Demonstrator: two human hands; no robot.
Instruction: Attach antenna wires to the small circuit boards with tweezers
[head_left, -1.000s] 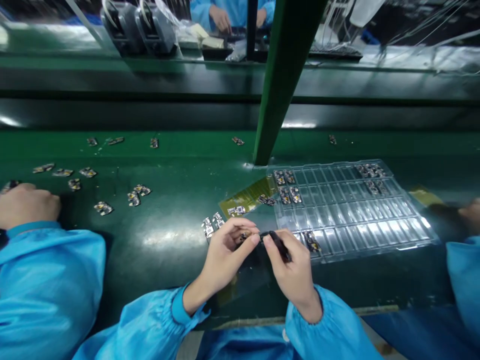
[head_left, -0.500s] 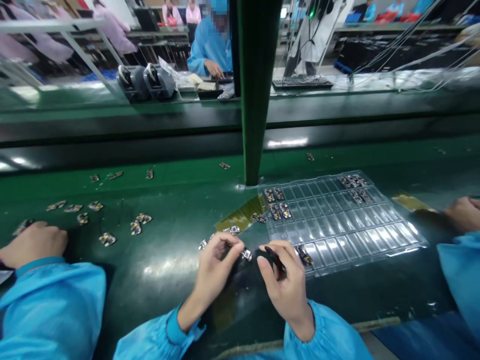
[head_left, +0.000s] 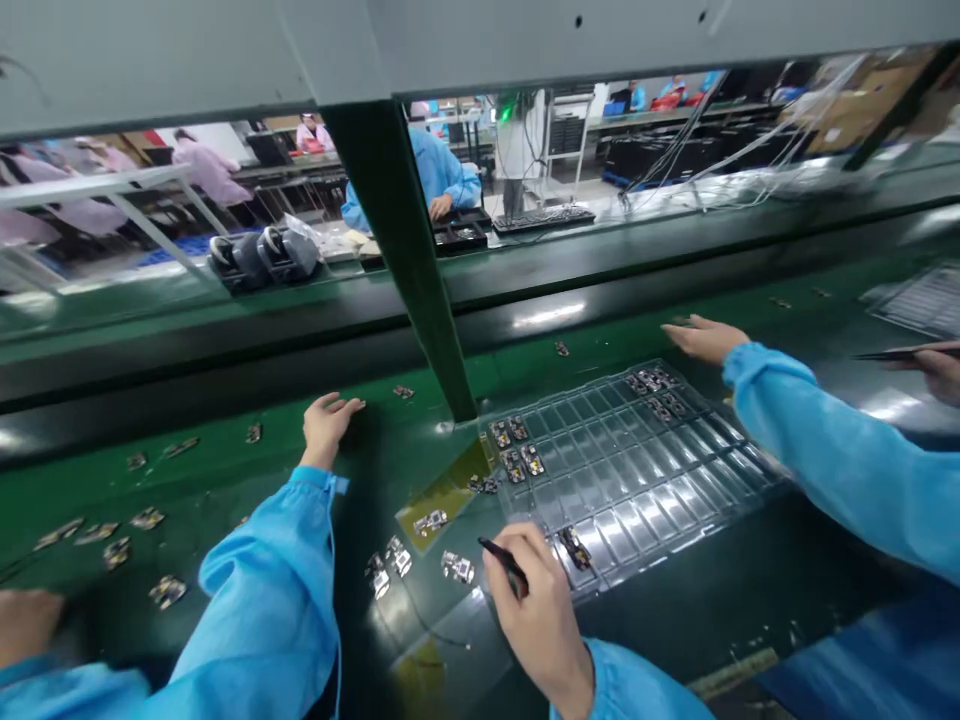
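Note:
My left hand [head_left: 328, 425] reaches forward over the green bench with its fingers extended and apart, holding nothing I can see. Nearest to it lies a small circuit board [head_left: 403, 392], a short way to its right. My right hand [head_left: 529, 600] is closed around slim black tweezers [head_left: 499, 557], which point up and left. Just left of that hand a small circuit board [head_left: 457, 567] lies loose, with several more close by, such as this board [head_left: 399, 555]. A clear compartment tray [head_left: 622, 480] lies beyond my right hand, with several boards in its slots.
A green post [head_left: 409, 270] rises from the bench between my hands' areas. Amber film [head_left: 442, 495] lies by the tray. Co-workers' hands show at left [head_left: 26, 625] and right [head_left: 705, 338]; another hand [head_left: 941, 370] holds a dark thin tool. Loose boards [head_left: 169, 590] lie at left.
My left hand has left the boards in front of me and moved forward and left. My right hand stays near the tray with the tweezers. The co-worker's arm at right now extends beyond the tray.

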